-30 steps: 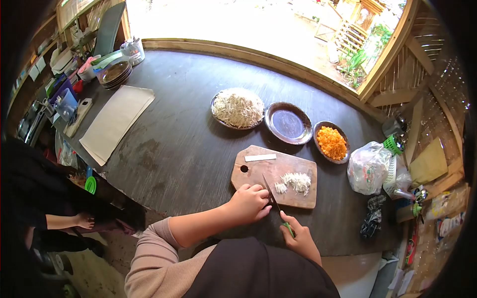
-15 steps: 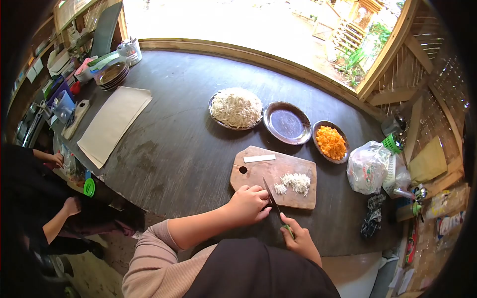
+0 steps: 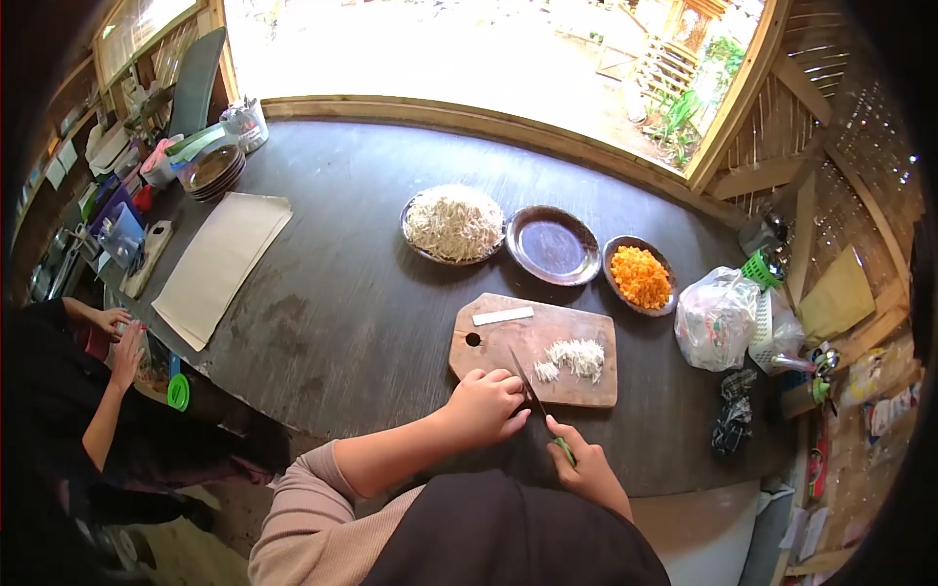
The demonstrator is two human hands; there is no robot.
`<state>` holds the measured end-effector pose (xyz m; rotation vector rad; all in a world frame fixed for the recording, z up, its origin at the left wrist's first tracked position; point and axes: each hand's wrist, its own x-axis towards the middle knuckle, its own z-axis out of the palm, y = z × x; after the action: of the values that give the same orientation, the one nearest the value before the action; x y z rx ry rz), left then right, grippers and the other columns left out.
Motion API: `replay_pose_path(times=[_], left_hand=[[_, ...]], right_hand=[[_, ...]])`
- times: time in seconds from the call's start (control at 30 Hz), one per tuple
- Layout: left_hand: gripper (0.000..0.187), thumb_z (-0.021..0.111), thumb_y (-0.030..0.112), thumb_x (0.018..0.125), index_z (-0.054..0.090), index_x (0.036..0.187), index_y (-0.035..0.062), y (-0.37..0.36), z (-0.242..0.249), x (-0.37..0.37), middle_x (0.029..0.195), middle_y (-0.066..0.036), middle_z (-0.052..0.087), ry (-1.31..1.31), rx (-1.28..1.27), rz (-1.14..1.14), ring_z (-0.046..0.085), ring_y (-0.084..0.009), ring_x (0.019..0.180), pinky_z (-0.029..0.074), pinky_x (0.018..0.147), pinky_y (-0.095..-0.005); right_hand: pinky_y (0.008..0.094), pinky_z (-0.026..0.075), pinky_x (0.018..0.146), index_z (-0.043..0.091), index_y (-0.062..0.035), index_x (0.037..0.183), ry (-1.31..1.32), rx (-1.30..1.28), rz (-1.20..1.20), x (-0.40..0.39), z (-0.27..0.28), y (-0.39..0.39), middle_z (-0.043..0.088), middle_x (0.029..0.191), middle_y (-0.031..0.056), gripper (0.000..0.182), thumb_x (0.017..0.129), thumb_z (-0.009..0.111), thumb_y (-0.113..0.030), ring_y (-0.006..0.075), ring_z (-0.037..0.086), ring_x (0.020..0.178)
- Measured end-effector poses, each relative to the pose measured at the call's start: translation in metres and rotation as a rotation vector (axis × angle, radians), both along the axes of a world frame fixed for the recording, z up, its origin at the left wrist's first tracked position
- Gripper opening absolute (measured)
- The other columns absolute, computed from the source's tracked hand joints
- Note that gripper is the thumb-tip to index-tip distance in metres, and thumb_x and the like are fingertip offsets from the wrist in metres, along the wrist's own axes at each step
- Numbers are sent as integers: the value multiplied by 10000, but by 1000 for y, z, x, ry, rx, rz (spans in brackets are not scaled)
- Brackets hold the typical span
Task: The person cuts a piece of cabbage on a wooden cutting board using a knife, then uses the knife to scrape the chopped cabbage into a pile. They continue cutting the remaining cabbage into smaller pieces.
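My right hand [image 3: 584, 467] grips the green handle of a knife [image 3: 531, 391], its blade slanting up and left over the wooden cutting board [image 3: 576, 389]. Beside the blade, my left hand [image 3: 486, 405] rests at the board's front edge with its fingers curled; whatever they hold is hidden. A white strip [image 3: 503, 316] lies near the board's top left. Fine white shreds [image 3: 578, 360] are heaped right of the knife. Behind the board stand a bowl heaped with white shreds [image 3: 453, 224], a dark plate [image 3: 553, 245] with nothing on it and a bowl of orange pieces [image 3: 641, 278].
Plastic bags [image 3: 718, 317] and a dark checked cloth [image 3: 733, 410] lie at the right. Paper sheets [image 3: 223, 266], stacked plates [image 3: 215, 174] and containers are at the left. Another person [image 3: 101, 425] stands at the lower left, hands near the table edge.
The view has shifted slightly. The other person's hands have come together near the table edge. My hands and the knife hold nearly the same place on the board.
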<state>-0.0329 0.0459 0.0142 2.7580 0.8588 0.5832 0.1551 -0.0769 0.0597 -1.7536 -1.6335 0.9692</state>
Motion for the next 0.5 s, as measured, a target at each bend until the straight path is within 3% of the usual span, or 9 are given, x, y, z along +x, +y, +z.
replay_pose_path(times=[0.37,0.43,0.5], left_hand=[[285,627,351,877,733,921,90,1,1,0,1014,-19,665,-5,-18,-10,603,-192,1040,454,832,-364],[287,627,351,878,734,915,87,1,2,0,1008,-26,667,30,-19,-19,607,-197,1028,456,832,-367],[290,628,351,878,735,909,83,0,5,1,1000,-28,667,30,-31,-19,609,-198,1019,457,832,-367]], right_hand=[[388,490,599,538,-119,1321,12,-57,-20,1,-4,-1,606,737,258,398,928,597,-102,405,651,668],[395,488,613,533,-108,1325,19,103,9,-3,-13,5,611,763,271,400,929,589,-91,418,647,686],[397,489,622,530,-104,1327,33,46,-15,-9,-6,13,615,777,274,402,930,584,-89,422,646,691]])
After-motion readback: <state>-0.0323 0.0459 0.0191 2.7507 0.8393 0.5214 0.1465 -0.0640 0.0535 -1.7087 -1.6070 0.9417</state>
